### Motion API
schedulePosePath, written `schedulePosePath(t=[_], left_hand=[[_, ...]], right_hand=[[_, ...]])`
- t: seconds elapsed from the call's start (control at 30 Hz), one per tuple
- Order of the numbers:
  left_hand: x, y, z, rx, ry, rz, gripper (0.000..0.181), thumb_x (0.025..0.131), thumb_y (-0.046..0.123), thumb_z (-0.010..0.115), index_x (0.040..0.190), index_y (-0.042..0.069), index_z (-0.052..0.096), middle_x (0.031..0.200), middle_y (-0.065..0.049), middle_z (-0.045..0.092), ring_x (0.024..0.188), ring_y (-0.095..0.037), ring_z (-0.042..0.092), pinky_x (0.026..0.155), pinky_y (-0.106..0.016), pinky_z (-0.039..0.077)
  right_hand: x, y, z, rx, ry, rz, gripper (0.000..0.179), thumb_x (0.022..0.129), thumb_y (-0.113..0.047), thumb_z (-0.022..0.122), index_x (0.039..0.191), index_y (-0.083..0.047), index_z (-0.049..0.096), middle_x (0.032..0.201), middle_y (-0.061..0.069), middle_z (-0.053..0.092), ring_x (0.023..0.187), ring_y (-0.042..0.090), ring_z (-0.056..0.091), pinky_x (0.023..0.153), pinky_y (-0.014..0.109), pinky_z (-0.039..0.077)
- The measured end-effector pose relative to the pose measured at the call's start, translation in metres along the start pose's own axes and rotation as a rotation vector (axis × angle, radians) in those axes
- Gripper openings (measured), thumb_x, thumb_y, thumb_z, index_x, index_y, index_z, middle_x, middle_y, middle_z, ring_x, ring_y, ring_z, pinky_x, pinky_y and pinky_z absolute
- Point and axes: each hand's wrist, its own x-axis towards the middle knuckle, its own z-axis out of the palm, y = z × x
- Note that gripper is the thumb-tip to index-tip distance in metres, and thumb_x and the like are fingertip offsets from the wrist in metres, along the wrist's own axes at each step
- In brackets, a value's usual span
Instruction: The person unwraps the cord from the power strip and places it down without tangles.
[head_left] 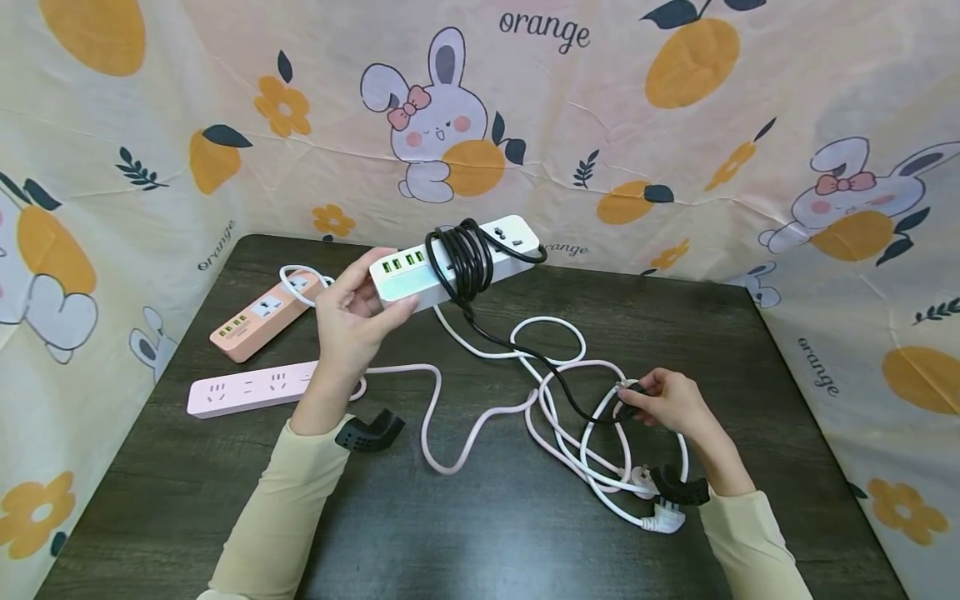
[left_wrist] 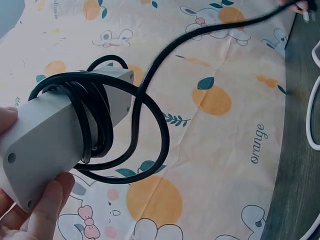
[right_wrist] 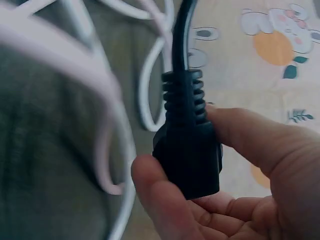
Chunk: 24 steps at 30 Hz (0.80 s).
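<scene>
My left hand (head_left: 356, 308) grips one end of a white power strip (head_left: 513, 237), raised above the table. Its black cord (head_left: 474, 258) is wound several times around the strip's middle, and a loose length runs down to the right. At that cord's end is a black plug (right_wrist: 189, 155), pinched between the thumb and fingers of my right hand (head_left: 667, 400). In the left wrist view, the strip's underside (left_wrist: 45, 140) faces the camera, with a cord loop hanging off it. Beneath my right hand lie tangled white and pink cords.
A peach power strip (head_left: 258, 325) and a pink power strip (head_left: 255, 389) lie at the left. The pink cord (head_left: 442, 468) snakes rightward into a tangle with the white cord (head_left: 551, 321). A white plug (head_left: 663, 518) rests near the right forearm. Printed cloth (head_left: 315, 142) hangs behind the table (head_left: 465, 542).
</scene>
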Motion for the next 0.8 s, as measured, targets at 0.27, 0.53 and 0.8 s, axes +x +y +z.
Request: schedulePosePath(t=[0.27, 0.53, 0.8], left_hand=[[0.000, 0.003, 0.004, -0.011, -0.021, -0.027, 0.051, 0.068, -0.018, 0.066, 0.117, -0.021, 0.049, 0.105, -0.003, 0.063, 0.088, -0.014, 0.063, 0.071, -0.022, 0.054], [-0.001, 0.003, 0.006, -0.012, -0.038, -0.028, 0.052, 0.067, -0.022, 0.065, 0.117, -0.020, 0.050, 0.106, -0.004, 0.063, 0.088, -0.015, 0.063, 0.071, -0.023, 0.054], [-0.002, 0.006, 0.011, -0.032, -0.070, -0.022, 0.056, 0.065, -0.023, 0.066, 0.118, -0.022, 0.048, 0.107, -0.003, 0.063, 0.089, -0.014, 0.062, 0.072, -0.023, 0.054]], right_hand=[[0.007, 0.008, 0.020, -0.041, -0.034, 0.024, 0.034, 0.086, -0.021, 0.068, 0.095, 0.009, 0.055, 0.072, 0.009, 0.064, 0.056, 0.019, 0.063, 0.051, 0.034, 0.053], [0.006, 0.009, 0.023, -0.116, 0.005, 0.011, 0.031, 0.086, -0.022, 0.067, 0.094, 0.007, 0.057, 0.072, 0.008, 0.063, 0.056, 0.016, 0.058, 0.050, 0.030, 0.050], [0.001, -0.023, 0.026, -0.269, 0.240, -0.244, 0.035, 0.084, -0.022, 0.070, 0.103, 0.007, 0.063, 0.091, 0.018, 0.063, 0.080, 0.030, 0.059, 0.065, 0.044, 0.049]])
